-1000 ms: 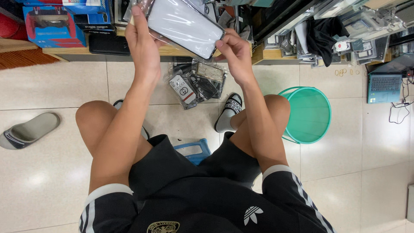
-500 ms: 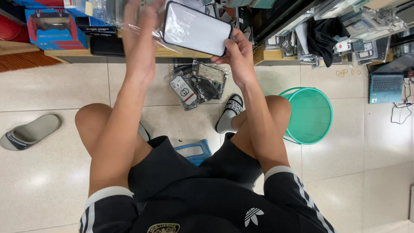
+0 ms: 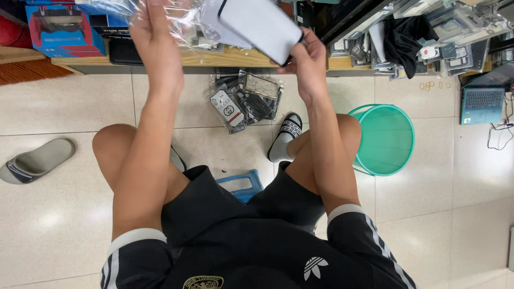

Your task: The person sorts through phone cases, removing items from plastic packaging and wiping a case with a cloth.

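My right hand (image 3: 308, 61) grips a phone case (image 3: 262, 27), pale on its face with a dark rim, held up in front of me at the top of the view. My left hand (image 3: 155, 37) is raised to the left of it and holds a crinkled clear plastic bag (image 3: 184, 21) that reaches across to the case. I sit on a low blue stool (image 3: 241, 184) with my knees apart. Between my feet, on the tiled floor, lies a heap of bagged phone cases (image 3: 243, 99).
A teal plastic bucket (image 3: 383, 139) stands by my right knee. A grey slipper (image 3: 35, 160) lies at far left. A wooden shelf edge (image 3: 225, 56) runs along the top, with blue boxes (image 3: 64, 29) on the left, more packaged goods at right, and a small laptop (image 3: 482, 99).
Both hands have risen towards the top edge. The clear bag has come away from the case and now hangs in my left hand, while the case has tilted in my right.
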